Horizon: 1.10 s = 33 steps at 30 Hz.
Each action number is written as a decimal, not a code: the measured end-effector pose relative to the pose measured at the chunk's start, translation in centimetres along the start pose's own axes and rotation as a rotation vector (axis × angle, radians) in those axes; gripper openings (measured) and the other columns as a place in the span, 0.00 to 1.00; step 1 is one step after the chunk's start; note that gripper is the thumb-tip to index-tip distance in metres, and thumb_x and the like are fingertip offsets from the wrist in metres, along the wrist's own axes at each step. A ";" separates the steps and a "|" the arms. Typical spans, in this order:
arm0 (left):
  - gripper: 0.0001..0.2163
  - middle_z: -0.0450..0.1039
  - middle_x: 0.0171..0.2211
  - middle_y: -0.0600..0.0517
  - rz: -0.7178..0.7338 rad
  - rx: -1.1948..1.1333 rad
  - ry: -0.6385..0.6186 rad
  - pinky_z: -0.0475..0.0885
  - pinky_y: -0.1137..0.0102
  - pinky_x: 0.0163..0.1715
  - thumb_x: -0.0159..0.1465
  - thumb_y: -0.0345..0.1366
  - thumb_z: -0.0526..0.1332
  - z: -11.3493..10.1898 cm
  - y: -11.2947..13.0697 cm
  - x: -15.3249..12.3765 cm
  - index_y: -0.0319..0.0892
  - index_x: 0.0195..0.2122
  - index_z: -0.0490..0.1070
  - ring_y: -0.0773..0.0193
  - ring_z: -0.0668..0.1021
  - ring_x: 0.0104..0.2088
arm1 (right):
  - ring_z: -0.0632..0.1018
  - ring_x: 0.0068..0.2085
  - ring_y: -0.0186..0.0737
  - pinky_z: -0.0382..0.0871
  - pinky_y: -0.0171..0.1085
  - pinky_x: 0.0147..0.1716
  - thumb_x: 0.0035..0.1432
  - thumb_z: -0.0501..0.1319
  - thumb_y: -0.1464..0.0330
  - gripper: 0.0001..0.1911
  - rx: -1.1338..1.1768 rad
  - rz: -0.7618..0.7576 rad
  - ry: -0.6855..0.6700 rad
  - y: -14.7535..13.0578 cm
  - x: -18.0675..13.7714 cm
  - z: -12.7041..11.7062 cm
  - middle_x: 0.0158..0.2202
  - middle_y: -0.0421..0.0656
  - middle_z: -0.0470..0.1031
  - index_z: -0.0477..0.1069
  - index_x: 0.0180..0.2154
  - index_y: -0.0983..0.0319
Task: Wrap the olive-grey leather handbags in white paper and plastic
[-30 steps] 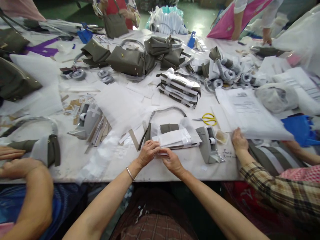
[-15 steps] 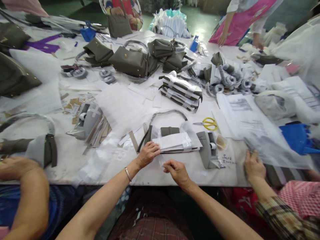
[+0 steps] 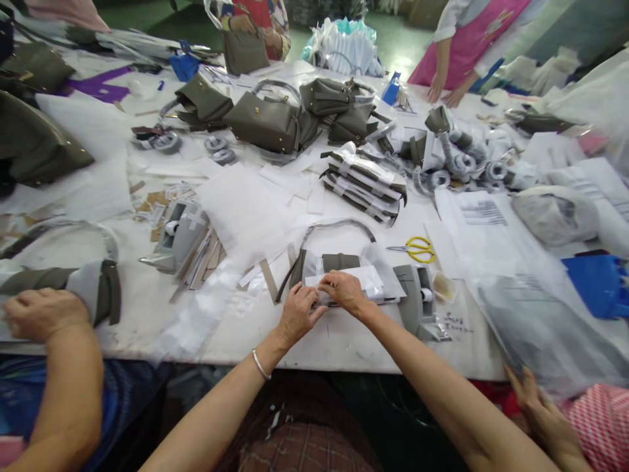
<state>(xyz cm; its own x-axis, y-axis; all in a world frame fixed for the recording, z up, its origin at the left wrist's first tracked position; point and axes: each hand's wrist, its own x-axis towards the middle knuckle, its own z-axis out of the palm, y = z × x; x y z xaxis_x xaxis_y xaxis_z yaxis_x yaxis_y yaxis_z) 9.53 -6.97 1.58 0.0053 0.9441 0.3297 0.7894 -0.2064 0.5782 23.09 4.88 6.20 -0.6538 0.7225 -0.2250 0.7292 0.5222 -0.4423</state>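
Observation:
An olive handbag (image 3: 339, 262) lies in front of me, partly covered with white paper (image 3: 369, 278) and clear film. Its wrapped handle (image 3: 339, 224) arches behind it. My left hand (image 3: 298, 311) grips the bag's near left edge, fingers on top and thumb towards the front. Just right of it, my right hand (image 3: 344, 290) is closed, its fingertips pressed down onto the white paper; what they pinch is hidden. A grey tape dispenser (image 3: 413, 298) stands at the bag's right end. Yellow-handled scissors (image 3: 419, 250) lie behind the dispenser.
To the left stand a second dispenser (image 3: 181, 229) and cardboard strips (image 3: 201, 265). Flat wrapped bundles (image 3: 363, 187) and olive bags (image 3: 265, 121) lie farther back. A co-worker's hand (image 3: 46, 314) is on a bag at left; another's (image 3: 545, 410) holds a plastic bag (image 3: 545, 321) at right.
My right hand has moved up from below the bag's front edge onto the paper. My left hand has shifted slightly down. The right-hand co-worker has pulled the plastic bag nearer the table edge.

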 end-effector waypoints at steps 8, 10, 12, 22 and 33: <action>0.09 0.63 0.26 0.53 -0.228 0.056 0.185 0.70 0.66 0.34 0.62 0.25 0.55 2.6 0.7 0.7 0.44 0.27 0.60 0.62 0.71 0.30 | 0.75 0.35 0.32 0.60 0.32 0.32 0.61 0.63 0.61 0.07 0.062 0.074 0.105 0.9 0.7 2.2 0.35 0.36 0.75 0.77 0.32 0.55; 0.09 0.63 0.26 0.53 -0.237 0.097 0.183 0.69 0.67 0.32 0.62 0.25 0.55 2.8 0.6 0.7 0.44 0.27 0.60 0.62 0.70 0.30 | 0.75 0.35 0.32 0.60 0.33 0.32 0.60 0.64 0.61 0.07 0.093 0.101 0.110 1.1 0.9 2.4 0.35 0.36 0.75 0.77 0.31 0.55; 0.08 0.64 0.27 0.53 -0.222 0.141 0.181 0.69 0.68 0.31 0.63 0.26 0.55 2.9 0.4 0.7 0.44 0.29 0.61 0.62 0.71 0.30 | 0.75 0.36 0.33 0.59 0.33 0.31 0.60 0.64 0.62 0.07 0.097 0.107 0.103 1.2 1.1 2.6 0.34 0.36 0.75 0.76 0.31 0.55; 0.13 0.72 0.54 0.44 0.058 0.332 0.054 0.61 0.49 0.61 0.67 0.25 0.51 1.9 2.7 0.0 0.43 0.49 0.69 0.52 0.71 0.57 | 0.74 0.34 0.33 0.57 0.33 0.29 0.63 0.60 0.63 0.06 -0.017 0.090 0.076 1.1 1.0 2.7 0.37 0.37 0.74 0.73 0.35 0.56; 0.20 0.72 0.50 0.37 -0.036 0.426 -0.029 0.69 0.54 0.54 0.63 0.23 0.51 3.3 3.9 -1.2 0.33 0.57 0.65 0.50 0.75 0.52 | 0.75 0.34 0.35 0.61 0.33 0.31 0.63 0.60 0.65 0.04 -0.009 0.082 0.104 0.1 0.9 2.0 0.39 0.40 0.74 0.72 0.36 0.58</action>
<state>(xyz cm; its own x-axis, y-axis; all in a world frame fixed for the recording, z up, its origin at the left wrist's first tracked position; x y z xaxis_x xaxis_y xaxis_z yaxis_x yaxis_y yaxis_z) 14.60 -8.02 0.96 -0.0142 0.9568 0.2905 0.9724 -0.0545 0.2270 22.15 4.67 4.26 -0.5680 0.8056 -0.1687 0.7812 0.4632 -0.4185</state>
